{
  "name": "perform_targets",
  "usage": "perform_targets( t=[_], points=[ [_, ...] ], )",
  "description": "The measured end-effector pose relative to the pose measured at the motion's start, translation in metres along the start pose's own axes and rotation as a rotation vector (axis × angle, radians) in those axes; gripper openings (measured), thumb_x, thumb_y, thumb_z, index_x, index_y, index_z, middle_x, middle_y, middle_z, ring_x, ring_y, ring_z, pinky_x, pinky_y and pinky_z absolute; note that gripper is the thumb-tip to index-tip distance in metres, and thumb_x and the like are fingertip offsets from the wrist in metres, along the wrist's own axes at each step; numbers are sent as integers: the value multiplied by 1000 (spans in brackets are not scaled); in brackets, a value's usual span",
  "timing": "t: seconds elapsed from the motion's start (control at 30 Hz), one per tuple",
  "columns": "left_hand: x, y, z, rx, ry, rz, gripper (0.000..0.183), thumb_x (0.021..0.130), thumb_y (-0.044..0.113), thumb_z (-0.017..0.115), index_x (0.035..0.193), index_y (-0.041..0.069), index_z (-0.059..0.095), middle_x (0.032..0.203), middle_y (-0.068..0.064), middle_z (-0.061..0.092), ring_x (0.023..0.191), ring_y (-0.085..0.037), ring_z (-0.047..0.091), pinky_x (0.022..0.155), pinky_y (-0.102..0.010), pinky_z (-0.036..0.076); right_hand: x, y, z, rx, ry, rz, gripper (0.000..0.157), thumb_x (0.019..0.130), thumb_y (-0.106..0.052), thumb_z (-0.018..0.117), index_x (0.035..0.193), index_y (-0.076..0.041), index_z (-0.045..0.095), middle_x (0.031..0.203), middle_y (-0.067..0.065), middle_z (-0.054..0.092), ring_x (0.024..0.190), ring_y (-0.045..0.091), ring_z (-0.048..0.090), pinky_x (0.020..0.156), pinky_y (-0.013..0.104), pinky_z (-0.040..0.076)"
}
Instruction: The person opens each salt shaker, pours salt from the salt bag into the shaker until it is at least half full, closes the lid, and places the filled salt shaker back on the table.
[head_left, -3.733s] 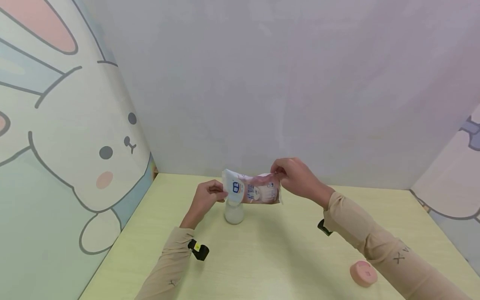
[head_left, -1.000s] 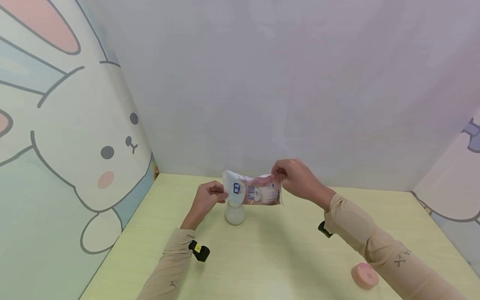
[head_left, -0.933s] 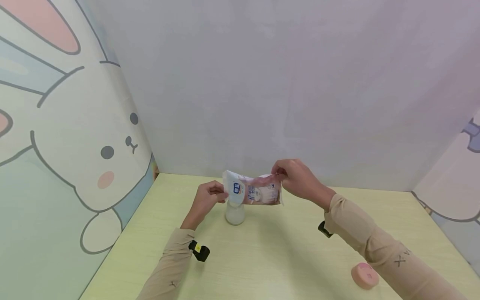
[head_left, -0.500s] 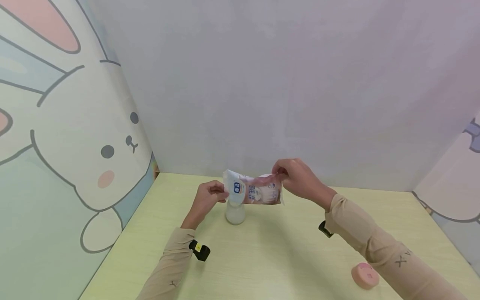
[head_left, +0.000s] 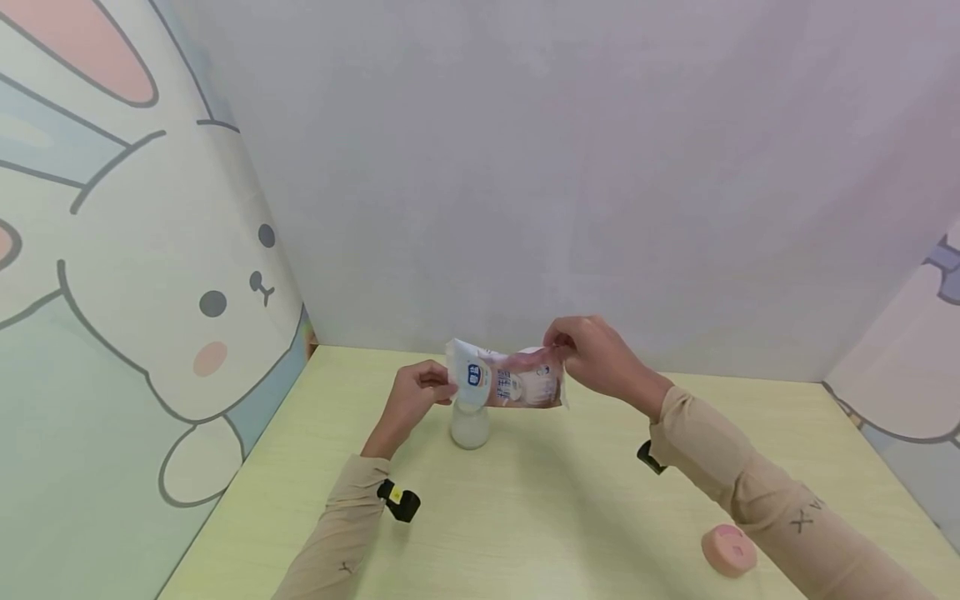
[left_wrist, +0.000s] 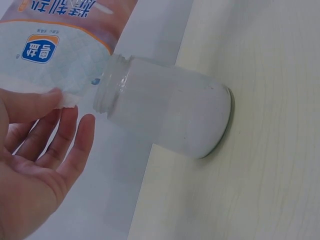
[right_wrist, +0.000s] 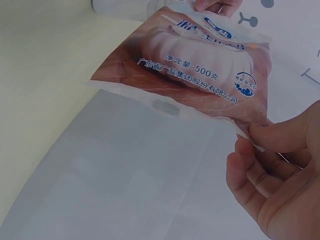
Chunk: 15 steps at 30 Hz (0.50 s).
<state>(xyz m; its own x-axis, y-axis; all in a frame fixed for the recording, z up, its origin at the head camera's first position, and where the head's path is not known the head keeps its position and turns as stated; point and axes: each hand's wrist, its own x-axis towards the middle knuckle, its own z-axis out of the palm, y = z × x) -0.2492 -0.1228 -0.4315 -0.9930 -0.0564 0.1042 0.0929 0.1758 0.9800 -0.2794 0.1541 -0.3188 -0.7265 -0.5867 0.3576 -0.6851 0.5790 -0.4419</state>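
A printed plastic bag of salt (head_left: 517, 385), white and brownish pink, stretches sideways between both hands above the table. My left hand (head_left: 412, 394) pinches the corner at its pale end; the thumb and finger show up close in the left wrist view. At the opposite end my right hand (head_left: 596, 358) pinches an upper corner, seen also in the right wrist view. Beneath the pale end stands a clear glass jar (left_wrist: 165, 107), upright and uncapped, with white contents in its lower part. The bag's edge overlaps the jar's threaded mouth in the left wrist view.
A round pink lid (head_left: 729, 550) lies on the pale yellow table (head_left: 525, 517), front right, beside the right forearm. A grey wall (head_left: 562, 167) rises behind the table, and a panel with a rabbit drawing (head_left: 150, 292) stands at the left.
Almost nothing differs: both hands keep the salt bag in the same pose over the jar. The whole head view has shifted only slightly.
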Motion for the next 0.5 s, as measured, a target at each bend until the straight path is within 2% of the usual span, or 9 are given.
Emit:
perform_targets(
  t=[0.5],
  points=[
    [0,1,-3,7,-18,-6,10,81,-3,70,90,-2,65,87,-14,68,77,-21,65,68,-35,58,0,3,1,9,-8,13,21,83,9,54,84,-7,68,79,2,66,70,15,59,63,33,52]
  ],
)
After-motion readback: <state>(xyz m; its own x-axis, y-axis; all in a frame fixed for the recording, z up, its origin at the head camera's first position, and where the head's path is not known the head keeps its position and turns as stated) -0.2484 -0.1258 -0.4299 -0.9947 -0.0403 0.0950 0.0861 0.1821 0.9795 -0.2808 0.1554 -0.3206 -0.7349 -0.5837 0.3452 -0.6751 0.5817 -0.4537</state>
